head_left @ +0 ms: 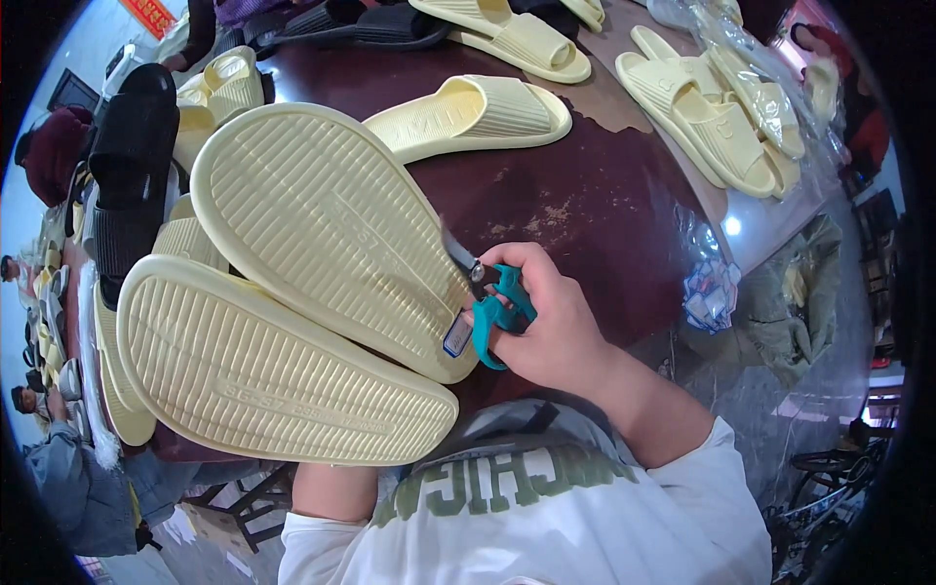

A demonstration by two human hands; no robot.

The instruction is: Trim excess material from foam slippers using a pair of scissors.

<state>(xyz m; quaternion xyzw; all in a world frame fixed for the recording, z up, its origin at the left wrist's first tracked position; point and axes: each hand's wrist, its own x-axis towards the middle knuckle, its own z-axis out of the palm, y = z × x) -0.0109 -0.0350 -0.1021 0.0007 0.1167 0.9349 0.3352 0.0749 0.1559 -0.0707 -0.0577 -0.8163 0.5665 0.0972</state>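
A pair of pale yellow slide sandals is raised with the ribbed soles facing me, the upper slide (322, 195) overlapping the lower slide (283, 366). My left forearm (334, 492) runs up behind them; the left hand and its fingers are hidden there, holding the pair from behind. In my right hand (546, 317) are scissors (499, 297) with teal handles, fingers closed round them. Their metal blades lie against the upper slide's heel edge, pointing up and away. Just left of the handles, a small blue-edged label (457, 334) sits at that heel.
On the dark red table (585, 214) a single yellow slide (478, 117) lies beyond the pair. More yellow slides (697, 117), some in clear plastic, rest at far right, near blue-white labels (712, 292). Black slides (136, 175) stand at left. A grey-green sack (790, 302) lies right.
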